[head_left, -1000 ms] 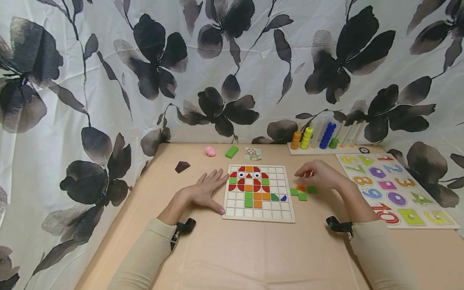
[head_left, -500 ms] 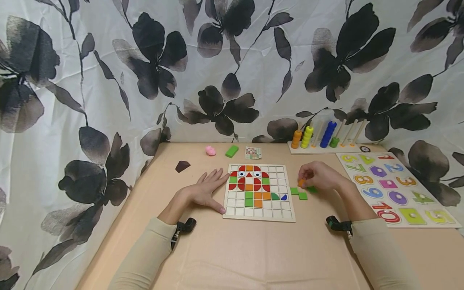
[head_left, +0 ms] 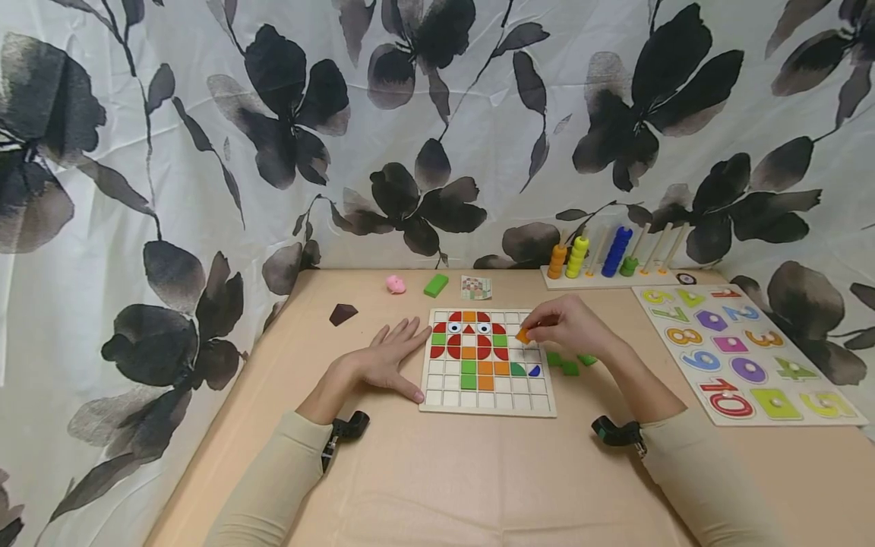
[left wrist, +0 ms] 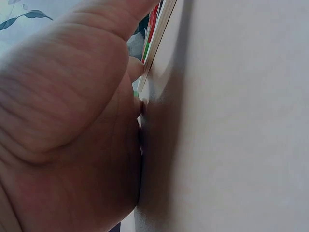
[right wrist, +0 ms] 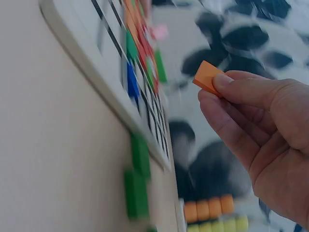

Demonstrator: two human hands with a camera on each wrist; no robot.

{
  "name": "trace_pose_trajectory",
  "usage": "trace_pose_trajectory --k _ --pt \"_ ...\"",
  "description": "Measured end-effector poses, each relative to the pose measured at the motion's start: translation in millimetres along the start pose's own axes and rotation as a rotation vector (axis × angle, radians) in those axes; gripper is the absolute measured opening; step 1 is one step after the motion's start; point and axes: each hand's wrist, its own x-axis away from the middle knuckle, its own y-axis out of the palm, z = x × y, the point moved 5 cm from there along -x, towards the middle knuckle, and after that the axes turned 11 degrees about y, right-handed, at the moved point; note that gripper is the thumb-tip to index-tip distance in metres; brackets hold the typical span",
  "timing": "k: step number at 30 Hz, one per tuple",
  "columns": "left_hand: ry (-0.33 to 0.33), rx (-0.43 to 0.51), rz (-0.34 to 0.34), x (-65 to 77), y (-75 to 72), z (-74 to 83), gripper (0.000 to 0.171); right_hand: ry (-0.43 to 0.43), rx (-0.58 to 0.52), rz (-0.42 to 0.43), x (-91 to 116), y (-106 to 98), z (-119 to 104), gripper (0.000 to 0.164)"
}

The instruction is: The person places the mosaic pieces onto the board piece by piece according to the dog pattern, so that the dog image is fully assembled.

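Observation:
Between thumb and fingertips my right hand (head_left: 573, 325) pinches an orange square tile (right wrist: 207, 77), held above the right part of a white grid board (head_left: 451, 401). Red, green and orange tiles on the board form an owl-like picture with two round eyes (head_left: 484, 328). A green quarter-round tile (head_left: 517, 369) and a blue piece (head_left: 535, 371) sit in its right cells. My left hand (head_left: 386, 365) lies with fingers spread on the table, thumb and fingertips at the board's left edge. Several green square tiles (head_left: 570, 368) lie just right of the board.
Behind the board are a pink figure (head_left: 395, 284), a green block (head_left: 436, 286) and a small pattern card (head_left: 475, 288). A dark pentagon piece (head_left: 343, 314) lies to the left. A bead-peg stand (head_left: 601, 282) is at the back right, with a number puzzle board (head_left: 745, 365) in front.
My right hand has picked up the orange tile from among the green ones and carried it left over the board. The left hand stays in place.

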Motion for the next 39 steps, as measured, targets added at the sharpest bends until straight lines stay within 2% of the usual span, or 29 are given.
trace_pose_trajectory --k 8,17,25,39 --pt "0.001 0.012 0.002 -0.7 -0.3 -0.4 0.126 -0.035 0.053 -0.229 -1.7 48.7 -28.7 0.013" --pt "0.004 0.003 0.000 1.0 -2.5 0.9 0.126 -0.027 0.135 -0.321 0.5 63.2 -31.5 0.012" --pt "0.004 0.005 0.006 1.3 -1.8 -0.1 0.127 -0.018 0.167 -0.340 2.5 67.5 -36.0 0.011" --pt "0.003 0.002 0.001 0.4 -1.4 -0.8 0.126 -0.047 0.275 -0.292 1.2 73.5 -31.8 0.008"
